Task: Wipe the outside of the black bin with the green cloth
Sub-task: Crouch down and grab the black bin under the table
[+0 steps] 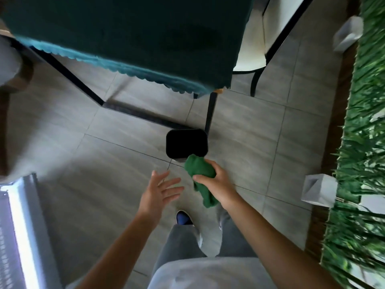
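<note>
While I stand over the grey tiled floor point(62, 163), both my bare forearms reach forward and down from the bottom of the view. Ahead of me is the table under its dark green cloth cover point(125, 38), its scalloped edge hanging toward me and its black legs planted on the tiles; a pale chair point(250, 59) stands at its right, and a strip of artificial grass point(364, 142) runs down the right side with small white boxes point(319, 192) against it. Just beside the table's near right leg stands the black bin point(186, 144), upright on the floor with its rounded rectangular mouth facing straight up at me, its longer side running left to right. My right hand point(216, 182) hovers close to the bin's near right corner, wrist angled inward, thumb and fingers curled round the bunched green cloth point(201, 178). That cloth is a crumpled roll whose long axis slants from the bin's near rim back toward me, its upper end overlapping the bin's edge in the view and its loose lower end hanging below my palm; whether it actually touches the bin I cannot tell. My left hand point(161, 190) is held out to the left of it, palm turned inward, fingers straight and spread, holding nothing and well short of the bin. Below, my blue shoe point(183, 218) shows between grey trouser legs.
</note>
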{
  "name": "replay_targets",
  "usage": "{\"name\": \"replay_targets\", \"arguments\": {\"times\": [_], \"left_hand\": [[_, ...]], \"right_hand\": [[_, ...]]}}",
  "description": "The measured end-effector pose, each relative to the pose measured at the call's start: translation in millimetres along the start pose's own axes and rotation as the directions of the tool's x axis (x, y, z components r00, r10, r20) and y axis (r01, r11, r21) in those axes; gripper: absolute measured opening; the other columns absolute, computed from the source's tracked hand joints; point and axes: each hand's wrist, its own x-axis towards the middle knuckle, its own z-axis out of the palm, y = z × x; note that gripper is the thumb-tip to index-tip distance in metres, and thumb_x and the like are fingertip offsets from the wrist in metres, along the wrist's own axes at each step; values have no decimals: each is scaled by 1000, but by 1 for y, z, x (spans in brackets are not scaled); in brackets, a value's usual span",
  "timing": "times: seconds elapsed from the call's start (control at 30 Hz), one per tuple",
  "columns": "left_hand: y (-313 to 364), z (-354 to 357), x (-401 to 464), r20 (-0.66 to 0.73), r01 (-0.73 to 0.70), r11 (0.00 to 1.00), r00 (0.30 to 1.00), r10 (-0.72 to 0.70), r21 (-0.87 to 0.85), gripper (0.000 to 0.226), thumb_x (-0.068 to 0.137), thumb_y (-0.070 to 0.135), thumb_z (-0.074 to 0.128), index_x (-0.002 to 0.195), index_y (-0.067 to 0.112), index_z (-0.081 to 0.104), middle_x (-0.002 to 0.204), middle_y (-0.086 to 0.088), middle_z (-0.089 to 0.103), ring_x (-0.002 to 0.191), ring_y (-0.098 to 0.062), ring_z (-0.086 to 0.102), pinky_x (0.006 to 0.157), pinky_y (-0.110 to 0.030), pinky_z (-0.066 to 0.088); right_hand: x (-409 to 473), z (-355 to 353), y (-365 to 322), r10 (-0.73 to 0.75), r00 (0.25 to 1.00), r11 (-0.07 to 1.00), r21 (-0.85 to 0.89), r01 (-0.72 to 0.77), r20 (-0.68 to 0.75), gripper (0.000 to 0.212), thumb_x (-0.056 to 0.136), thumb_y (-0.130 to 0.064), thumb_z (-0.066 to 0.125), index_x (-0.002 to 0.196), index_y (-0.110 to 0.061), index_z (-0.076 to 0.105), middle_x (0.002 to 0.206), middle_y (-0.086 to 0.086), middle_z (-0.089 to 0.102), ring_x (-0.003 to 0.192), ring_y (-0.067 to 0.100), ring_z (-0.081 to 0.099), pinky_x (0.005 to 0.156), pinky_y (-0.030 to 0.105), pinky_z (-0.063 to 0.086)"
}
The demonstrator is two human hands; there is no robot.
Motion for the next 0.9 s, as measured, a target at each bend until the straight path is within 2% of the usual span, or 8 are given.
{"name": "replay_targets", "arguments": {"times": [0.13,0.27,0.4,0.47,0.53,0.6,0.73,0.9], "left_hand": [[-14,-14,24,-141,23,996,990,-11,84,49,109,41,39,138,6,55,119,-18,74,106,-39,72,95,-47,55],[-36,3,39,-209,48,991,978,-21,126,50,110,46,34,135,9,57,120,-17,72,104,-37,71,88,-42,56],[-55,29,86,-184,-28,936,978,98,350,42,110,42,37,138,17,56,130,-16,67,101,-29,68,91,-41,52],[-69,36,128,-148,-64,877,977,151,476,40,109,41,43,142,21,53,135,-11,64,105,-26,66,95,-40,50],[-83,36,177,-113,-79,772,975,193,631,42,105,45,48,143,29,52,135,-5,63,117,-28,64,99,-39,49],[-95,32,227,-86,-94,646,967,240,757,42,104,44,50,145,32,51,130,-2,64,117,-29,63,94,-34,46],[-122,30,324,44,-191,401,936,349,896,48,105,42,51,151,28,47,146,-9,56,128,-33,57,101,-41,45],[-154,-8,417,220,-257,52,901,374,965,55,104,42,50,154,18,42,154,-11,50,138,-36,49,109,-47,44]], "right_hand": [[11,-14,22,67,998,997,29,-67,18,47,80,-19,86,122,-24,66,106,-2,75,93,13,73,72,23,58],[29,-39,54,169,986,984,54,-169,-2,43,76,-26,89,114,-23,68,101,1,76,92,22,74,79,38,62],[66,-64,81,185,982,979,90,-181,-34,40,77,-26,89,110,-23,68,101,3,76,90,20,74,74,34,61],[96,-78,98,160,985,984,84,-155,-57,41,73,-32,91,109,-29,70,99,-2,77,90,19,75,78,37,61],[133,-90,119,140,988,987,91,-133,-66,41,74,-33,90,109,-31,70,98,-5,77,92,17,75,78,36,61],[168,-94,145,125,988,989,88,-117,-93,42,77,-31,89,113,-29,68,102,-5,76,95,19,74,77,35,60],[243,-90,195,47,997,999,-21,-49,-54,42,77,-37,88,113,-38,66,107,-6,75,98,17,73,90,45,61],[320,-78,234,-70,998,975,-213,70,7,53,76,-43,87,123,-31,66,109,-8,74,100,14,71,91,41,60]]}}
